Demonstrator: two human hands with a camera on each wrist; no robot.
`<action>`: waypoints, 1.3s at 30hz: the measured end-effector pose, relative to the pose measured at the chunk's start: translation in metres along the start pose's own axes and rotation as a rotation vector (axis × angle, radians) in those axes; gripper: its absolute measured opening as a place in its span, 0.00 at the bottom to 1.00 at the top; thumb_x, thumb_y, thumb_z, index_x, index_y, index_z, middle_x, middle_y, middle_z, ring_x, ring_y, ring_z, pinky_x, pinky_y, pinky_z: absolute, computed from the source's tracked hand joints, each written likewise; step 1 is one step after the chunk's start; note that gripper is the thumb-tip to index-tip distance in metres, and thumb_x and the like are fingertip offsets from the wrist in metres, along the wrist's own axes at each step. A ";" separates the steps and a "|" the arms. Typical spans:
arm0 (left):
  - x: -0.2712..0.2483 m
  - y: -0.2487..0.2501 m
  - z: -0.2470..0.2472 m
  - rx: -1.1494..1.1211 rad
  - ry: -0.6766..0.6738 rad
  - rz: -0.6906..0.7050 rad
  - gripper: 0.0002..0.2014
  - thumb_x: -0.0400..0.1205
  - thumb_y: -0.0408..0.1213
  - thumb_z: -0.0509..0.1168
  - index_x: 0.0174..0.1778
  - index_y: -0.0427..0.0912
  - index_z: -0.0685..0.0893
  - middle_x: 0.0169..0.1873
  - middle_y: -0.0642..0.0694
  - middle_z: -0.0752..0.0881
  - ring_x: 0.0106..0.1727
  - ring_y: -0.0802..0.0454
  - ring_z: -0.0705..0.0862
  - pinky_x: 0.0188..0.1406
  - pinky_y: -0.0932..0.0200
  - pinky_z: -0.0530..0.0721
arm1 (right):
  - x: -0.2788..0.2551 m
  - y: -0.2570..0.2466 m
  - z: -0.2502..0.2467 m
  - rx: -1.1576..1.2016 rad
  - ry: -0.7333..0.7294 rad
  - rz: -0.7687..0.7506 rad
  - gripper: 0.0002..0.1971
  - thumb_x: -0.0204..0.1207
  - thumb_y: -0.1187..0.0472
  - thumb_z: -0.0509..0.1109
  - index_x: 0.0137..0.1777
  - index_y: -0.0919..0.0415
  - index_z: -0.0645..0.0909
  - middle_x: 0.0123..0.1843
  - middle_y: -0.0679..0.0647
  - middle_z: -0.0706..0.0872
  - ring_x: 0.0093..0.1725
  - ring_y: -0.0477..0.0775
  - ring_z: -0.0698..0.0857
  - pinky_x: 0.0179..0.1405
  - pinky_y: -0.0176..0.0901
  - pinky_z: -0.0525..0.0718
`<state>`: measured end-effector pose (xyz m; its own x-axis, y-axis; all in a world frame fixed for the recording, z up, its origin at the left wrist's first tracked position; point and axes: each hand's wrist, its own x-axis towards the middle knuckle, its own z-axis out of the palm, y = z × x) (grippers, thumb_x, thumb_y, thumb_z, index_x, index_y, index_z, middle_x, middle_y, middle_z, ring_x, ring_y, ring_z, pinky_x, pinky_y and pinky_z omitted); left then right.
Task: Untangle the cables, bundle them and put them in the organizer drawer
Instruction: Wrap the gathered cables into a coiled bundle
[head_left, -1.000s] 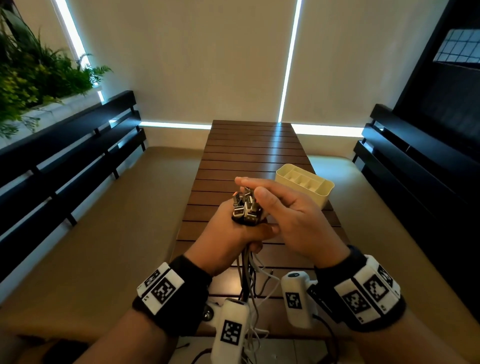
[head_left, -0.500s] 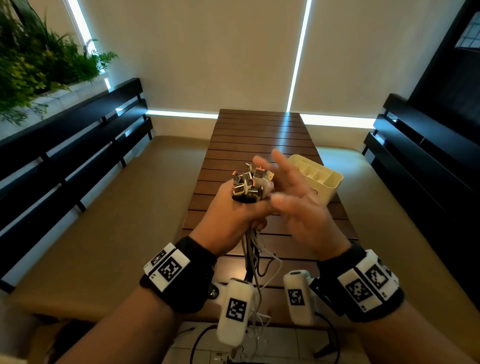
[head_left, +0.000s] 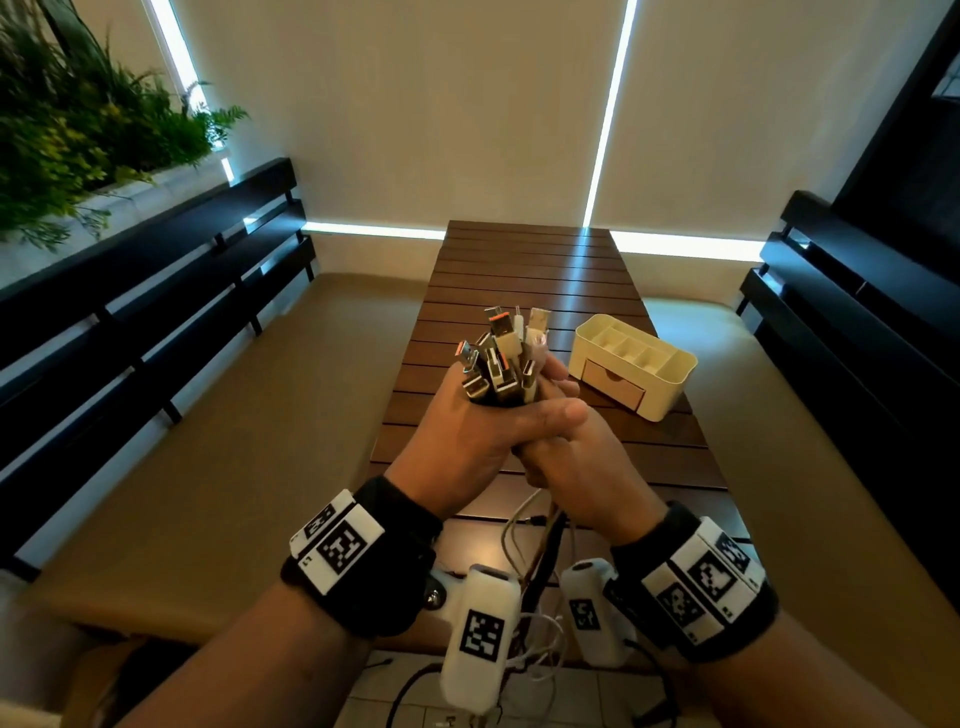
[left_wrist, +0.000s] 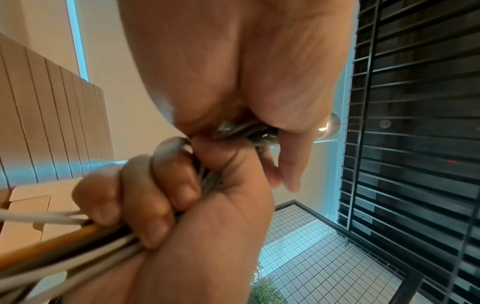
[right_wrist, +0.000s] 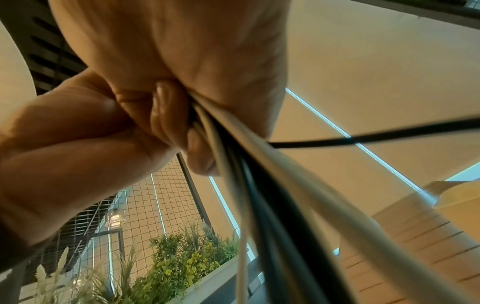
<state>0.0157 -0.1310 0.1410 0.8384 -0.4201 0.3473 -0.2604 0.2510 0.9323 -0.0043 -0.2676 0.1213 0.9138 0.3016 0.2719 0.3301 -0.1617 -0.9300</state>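
From the head view, the left hand (head_left: 467, 436) was wrapped around a bunch of cables (head_left: 501, 364) just below their plugs, which stuck up in a cluster above the fist. The right hand (head_left: 582, 467) gripped the same bunch directly beneath, touching the left, with the loose cords hanging down past the table (head_left: 530, 270) edge. The cream organizer (head_left: 660, 389) stood on the table to the right, well apart from the hands, its small drawer (head_left: 613, 387) closed.

Only the left wrist view showed the right hand's fingers (left_wrist: 145, 205) curled tight around white, black and orange cords. The right wrist view showed those cords (right_wrist: 272, 195) fanning out below the grip, one black strand trailing sideways.
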 end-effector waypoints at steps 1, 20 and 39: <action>0.000 0.001 0.001 0.005 -0.007 0.009 0.10 0.71 0.38 0.78 0.46 0.48 0.88 0.47 0.41 0.90 0.54 0.41 0.88 0.58 0.38 0.86 | 0.001 0.000 0.001 0.023 0.007 0.013 0.19 0.85 0.66 0.61 0.50 0.35 0.77 0.27 0.31 0.81 0.26 0.34 0.78 0.26 0.26 0.73; 0.004 0.002 -0.003 -0.109 -0.223 -0.027 0.07 0.80 0.33 0.69 0.38 0.47 0.82 0.22 0.49 0.78 0.21 0.51 0.79 0.28 0.55 0.81 | 0.017 -0.028 -0.047 0.175 0.172 -0.237 0.16 0.77 0.50 0.76 0.57 0.60 0.88 0.53 0.57 0.86 0.57 0.69 0.86 0.57 0.76 0.85; 0.001 -0.005 -0.004 -0.242 -0.229 -0.158 0.06 0.75 0.32 0.72 0.45 0.38 0.83 0.20 0.47 0.77 0.16 0.56 0.72 0.20 0.63 0.72 | 0.015 -0.028 -0.042 0.132 -0.073 -0.085 0.23 0.85 0.52 0.60 0.76 0.61 0.78 0.65 0.62 0.87 0.53 0.53 0.91 0.58 0.57 0.86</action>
<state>0.0198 -0.1289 0.1364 0.7232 -0.6474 0.2403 0.0072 0.3550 0.9348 0.0097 -0.2980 0.1616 0.8625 0.3775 0.3370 0.3674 -0.0093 -0.9300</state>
